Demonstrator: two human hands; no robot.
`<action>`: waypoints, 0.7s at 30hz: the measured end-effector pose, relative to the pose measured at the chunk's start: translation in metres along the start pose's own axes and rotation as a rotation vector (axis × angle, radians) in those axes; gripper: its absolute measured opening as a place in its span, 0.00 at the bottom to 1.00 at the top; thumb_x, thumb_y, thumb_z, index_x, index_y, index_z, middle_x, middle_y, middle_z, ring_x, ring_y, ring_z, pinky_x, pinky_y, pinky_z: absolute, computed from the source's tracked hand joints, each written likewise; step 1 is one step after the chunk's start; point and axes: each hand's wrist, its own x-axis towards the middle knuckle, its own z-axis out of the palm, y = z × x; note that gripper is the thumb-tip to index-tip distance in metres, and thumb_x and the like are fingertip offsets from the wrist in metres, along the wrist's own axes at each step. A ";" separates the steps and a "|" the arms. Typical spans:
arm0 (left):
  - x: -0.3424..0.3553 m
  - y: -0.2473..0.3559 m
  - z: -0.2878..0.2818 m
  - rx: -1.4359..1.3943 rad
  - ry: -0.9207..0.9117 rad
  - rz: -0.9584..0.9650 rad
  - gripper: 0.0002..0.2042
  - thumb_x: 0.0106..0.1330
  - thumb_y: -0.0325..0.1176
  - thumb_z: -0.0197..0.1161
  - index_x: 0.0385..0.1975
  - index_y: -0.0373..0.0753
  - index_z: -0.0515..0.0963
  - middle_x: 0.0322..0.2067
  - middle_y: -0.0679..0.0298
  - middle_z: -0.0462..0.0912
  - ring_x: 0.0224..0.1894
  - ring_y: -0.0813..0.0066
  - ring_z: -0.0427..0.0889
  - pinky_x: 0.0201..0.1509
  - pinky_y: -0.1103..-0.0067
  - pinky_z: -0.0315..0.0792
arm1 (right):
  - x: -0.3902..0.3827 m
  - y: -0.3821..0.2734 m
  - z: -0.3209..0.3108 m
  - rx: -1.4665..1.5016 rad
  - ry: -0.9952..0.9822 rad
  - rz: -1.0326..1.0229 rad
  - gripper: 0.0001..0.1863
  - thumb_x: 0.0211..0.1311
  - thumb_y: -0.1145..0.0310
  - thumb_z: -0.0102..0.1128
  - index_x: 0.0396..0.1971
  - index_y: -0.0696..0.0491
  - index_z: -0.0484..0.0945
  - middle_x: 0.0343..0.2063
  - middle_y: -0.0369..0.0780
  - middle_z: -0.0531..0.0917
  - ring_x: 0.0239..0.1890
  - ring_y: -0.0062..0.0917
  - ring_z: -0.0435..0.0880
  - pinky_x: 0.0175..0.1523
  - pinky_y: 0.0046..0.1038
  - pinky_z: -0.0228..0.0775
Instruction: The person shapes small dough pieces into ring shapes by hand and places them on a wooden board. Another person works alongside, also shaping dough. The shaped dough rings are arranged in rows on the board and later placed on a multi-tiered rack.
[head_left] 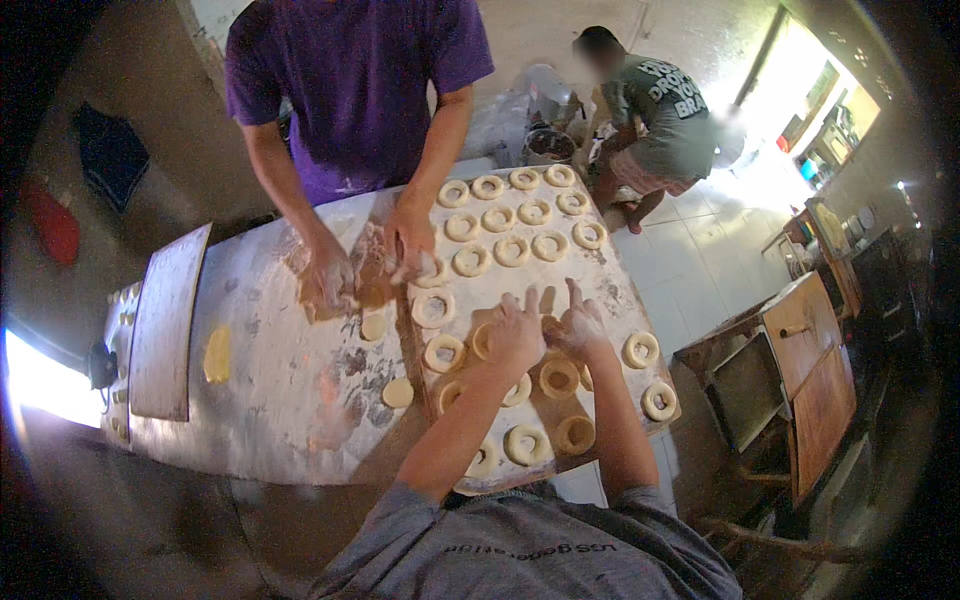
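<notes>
Both my hands reach over a floured board [640, 300] covered with rows of pale dough rings. My left hand [515, 333] hovers just above a ring [484, 342], its fingers spread and pointing away from me. Close beside it, my right hand [580, 328] has its index finger stretched out. A small shaded patch shows between the hands; whether it is dough or shadow I cannot make out. Below them, a dough ring [560, 380] lies in my arms' shadow, with another ring [527, 445] nearer to me.
Across the table [260, 420], a person in a purple shirt [350, 90] works dough by hand. Flat dough rounds [398, 392] and a yellowish piece [216, 354] lie there. Another person [660, 120] bends beside a bucket [548, 147]. A wooden cabinet [810, 350] stands at right.
</notes>
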 end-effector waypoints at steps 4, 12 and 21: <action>-0.002 -0.009 0.021 -0.011 0.093 0.051 0.35 0.54 0.32 0.65 0.63 0.36 0.58 0.49 0.40 0.68 0.49 0.45 0.75 0.51 0.62 0.72 | -0.018 -0.027 -0.003 -0.114 0.110 0.022 0.44 0.57 0.55 0.61 0.68 0.56 0.51 0.47 0.56 0.75 0.46 0.49 0.76 0.54 0.41 0.68; -0.121 -0.137 -0.023 -0.501 0.222 -0.173 0.28 0.56 0.30 0.60 0.58 0.34 0.60 0.49 0.33 0.72 0.47 0.36 0.77 0.45 0.55 0.73 | -0.059 -0.178 0.042 -0.186 -0.127 -0.678 0.17 0.53 0.66 0.58 0.44 0.56 0.76 0.38 0.44 0.79 0.46 0.35 0.79 0.50 0.40 0.71; -0.210 -0.259 -0.037 -0.636 0.170 -0.362 0.14 0.65 0.32 0.57 0.46 0.32 0.69 0.31 0.43 0.81 0.36 0.40 0.80 0.39 0.59 0.75 | -0.046 -0.283 0.101 -0.198 -0.676 -0.611 0.14 0.58 0.63 0.56 0.40 0.54 0.73 0.38 0.45 0.80 0.42 0.41 0.80 0.46 0.40 0.71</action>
